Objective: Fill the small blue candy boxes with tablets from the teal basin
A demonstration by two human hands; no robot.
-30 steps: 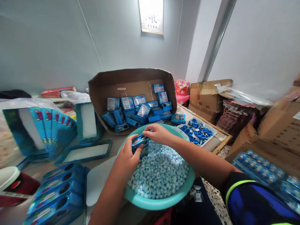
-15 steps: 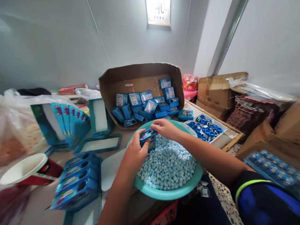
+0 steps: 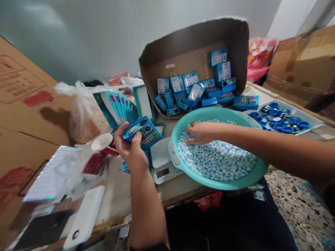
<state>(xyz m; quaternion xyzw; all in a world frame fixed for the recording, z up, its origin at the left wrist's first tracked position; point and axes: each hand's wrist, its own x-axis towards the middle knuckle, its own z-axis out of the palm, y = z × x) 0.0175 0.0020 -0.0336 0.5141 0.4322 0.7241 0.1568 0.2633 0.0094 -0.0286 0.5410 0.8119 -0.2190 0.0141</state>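
Since my view swung left of where it sat a moment ago, the left hand (image 3: pixel 130 150) has carried the blue Caramelo Macizo box (image 3: pixel 140 133) off the teal basin (image 3: pixel 222 184), and its fingers are clamped around the box, hiding the lower corner. The right hand (image 3: pixel 201 132) lies on the pale blue candies (image 3: pixel 217 158), fingers close together; their tips are sunk, so I cannot tell if they pinch any. A digital scale (image 3: pixel 163 168) sits partly hidden behind the basin's rim.
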